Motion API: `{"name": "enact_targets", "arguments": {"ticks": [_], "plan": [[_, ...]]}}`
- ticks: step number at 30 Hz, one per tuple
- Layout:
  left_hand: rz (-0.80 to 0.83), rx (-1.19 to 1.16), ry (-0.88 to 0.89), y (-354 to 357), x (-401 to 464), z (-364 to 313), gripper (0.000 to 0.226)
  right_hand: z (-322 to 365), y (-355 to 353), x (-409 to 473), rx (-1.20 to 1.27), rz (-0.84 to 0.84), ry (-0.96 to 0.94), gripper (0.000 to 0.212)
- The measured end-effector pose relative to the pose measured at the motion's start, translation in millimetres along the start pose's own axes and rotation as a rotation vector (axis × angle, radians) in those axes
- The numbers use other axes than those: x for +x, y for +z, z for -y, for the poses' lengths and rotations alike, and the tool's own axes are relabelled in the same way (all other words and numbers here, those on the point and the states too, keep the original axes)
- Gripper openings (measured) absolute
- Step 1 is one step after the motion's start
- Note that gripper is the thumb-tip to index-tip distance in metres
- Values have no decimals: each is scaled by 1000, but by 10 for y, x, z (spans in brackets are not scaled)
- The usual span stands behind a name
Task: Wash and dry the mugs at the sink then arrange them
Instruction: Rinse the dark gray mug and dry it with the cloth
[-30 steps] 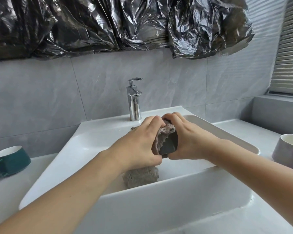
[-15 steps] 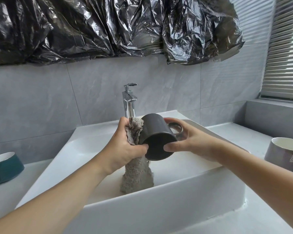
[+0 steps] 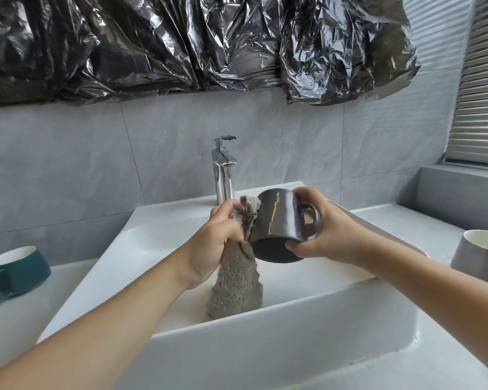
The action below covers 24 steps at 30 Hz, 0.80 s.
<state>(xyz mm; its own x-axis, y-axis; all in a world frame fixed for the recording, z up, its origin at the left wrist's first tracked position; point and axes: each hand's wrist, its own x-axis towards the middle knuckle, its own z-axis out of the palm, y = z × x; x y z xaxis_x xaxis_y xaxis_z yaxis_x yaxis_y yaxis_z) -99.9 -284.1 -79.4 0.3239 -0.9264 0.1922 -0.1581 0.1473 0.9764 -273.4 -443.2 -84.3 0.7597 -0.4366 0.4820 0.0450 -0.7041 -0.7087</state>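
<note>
Since a second ago the mug [image 3: 282, 220] has come out of the wrapping hands and turned base toward the camera, handle to the right. It lies on its side above the sink [image 3: 181, 347]. Right hand [image 3: 327, 232] clamps it; left hand [image 3: 217, 243] pinches the cloth [image 3: 237, 282], apparently stuffed into its mouth.

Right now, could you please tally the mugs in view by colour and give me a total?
Dark grey mug, held over the sink: 1
Green mug, on the counter at left: 1
Light grey mug, on the counter at right: 1
Total: 3 mugs
</note>
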Motion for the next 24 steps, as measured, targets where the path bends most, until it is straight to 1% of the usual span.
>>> {"name": "enact_targets", "arguments": {"ticks": [2,3,5,7,8,10,12,15,16,17,18,20,21,22,24], "plan": [[-136,95,77,40,26,-5,35,-3,-10,-2,-110,-18,-54,75],[-209,159,155,56,45,-7,31,-2,-3,1,-149,-4,-80,77],[-321,319,354,94,78,-31,31,-7,40,4,-203,49,-127,81],[-417,579,548,117,103,-64,28,-2,90,-1,-259,89,-166,85],[-447,709,631,128,115,-81,27,-3,106,5,-272,94,-178,86],[-437,883,734,126,101,-82,27,-9,112,26,-250,75,-175,83],[-350,961,764,111,15,-46,23,-8,99,47,-222,32,-139,81],[-157,986,767,92,-153,-19,18,-11,80,52,-222,-8,-115,88],[-129,983,762,82,-159,-34,18,-3,81,47,-229,-4,-118,89],[-144,975,759,69,-122,-67,19,5,88,42,-237,15,-121,87],[-202,960,753,53,-40,-110,20,17,99,36,-251,39,-131,85],[-374,936,714,31,130,-216,22,40,128,31,-279,69,-160,85],[-410,930,702,37,172,-253,23,49,138,28,-271,68,-171,85],[-396,943,711,56,175,-254,23,54,138,28,-246,55,-169,85],[-255,993,759,133,41,-184,25,61,133,26,-194,7,-141,87]]}}
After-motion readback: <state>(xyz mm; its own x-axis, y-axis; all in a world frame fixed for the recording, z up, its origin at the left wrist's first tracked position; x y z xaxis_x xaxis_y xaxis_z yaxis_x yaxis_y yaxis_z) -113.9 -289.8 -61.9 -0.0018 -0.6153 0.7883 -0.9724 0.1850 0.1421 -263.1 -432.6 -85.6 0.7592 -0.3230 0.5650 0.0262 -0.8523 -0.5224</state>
